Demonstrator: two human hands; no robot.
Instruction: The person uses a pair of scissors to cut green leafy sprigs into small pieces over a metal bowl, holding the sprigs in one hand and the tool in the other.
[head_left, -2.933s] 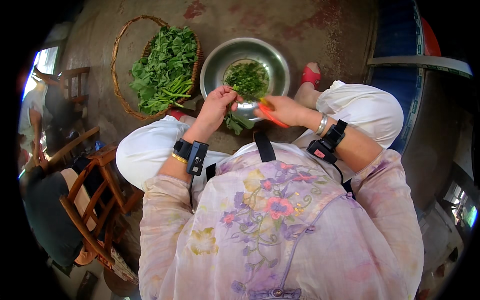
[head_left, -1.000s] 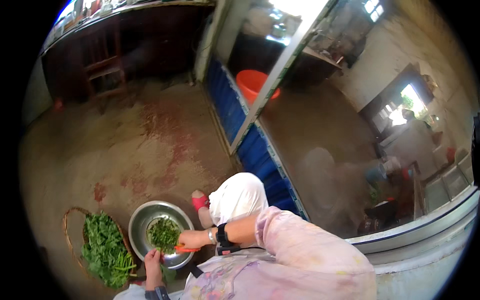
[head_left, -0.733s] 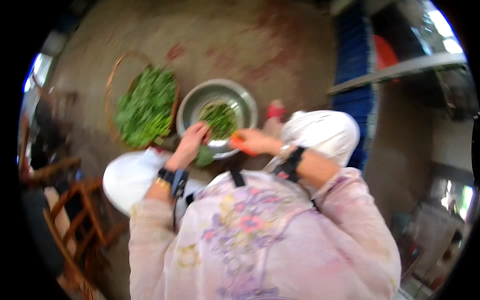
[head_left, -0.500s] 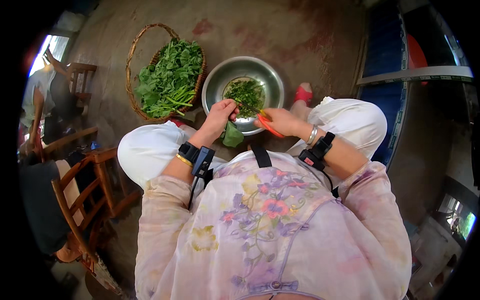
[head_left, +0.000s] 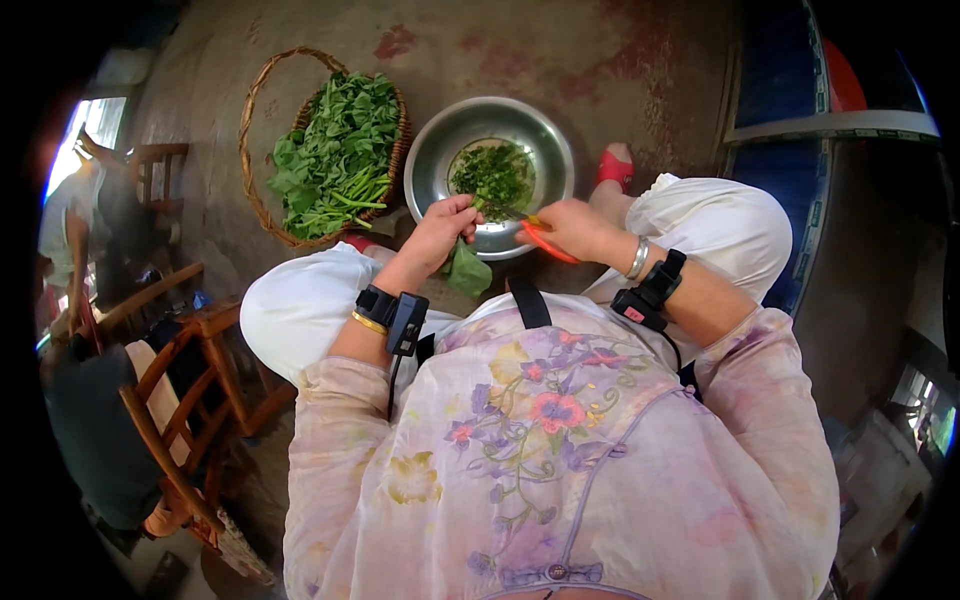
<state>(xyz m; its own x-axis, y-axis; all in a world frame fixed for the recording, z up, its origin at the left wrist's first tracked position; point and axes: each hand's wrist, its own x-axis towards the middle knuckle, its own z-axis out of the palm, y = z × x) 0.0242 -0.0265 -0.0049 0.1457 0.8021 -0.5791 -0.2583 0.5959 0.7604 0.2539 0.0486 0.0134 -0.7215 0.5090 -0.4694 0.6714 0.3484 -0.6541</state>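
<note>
My left hand (head_left: 446, 228) is closed on a bunch of leafy greens (head_left: 466, 270), with a broad leaf hanging below the fingers. In my right hand (head_left: 572, 230) is a pair of scissors with orange handles (head_left: 548, 246); its dark blades point left, at the stem ends by my left fingertips. Both hands are over the near side of a steel basin (head_left: 424, 165) on the floor. Finely cut greens (head_left: 492, 172) lie in the bottom of the basin. Whether the blades are closed on the stems is too small to tell.
Left of the basin stands a wicker basket (head_left: 250, 190) with a tall handle, heaped with whole greens (head_left: 335, 150). My knees in white trousers flank the basin. Wooden chairs (head_left: 190, 400) and seated people are at the left. A blue panel (head_left: 775, 90) stands at the right.
The view has shifted slightly. My hands stay over the basin's near side, with the greens and scissors held as before; the scissors have tilted a little.
</note>
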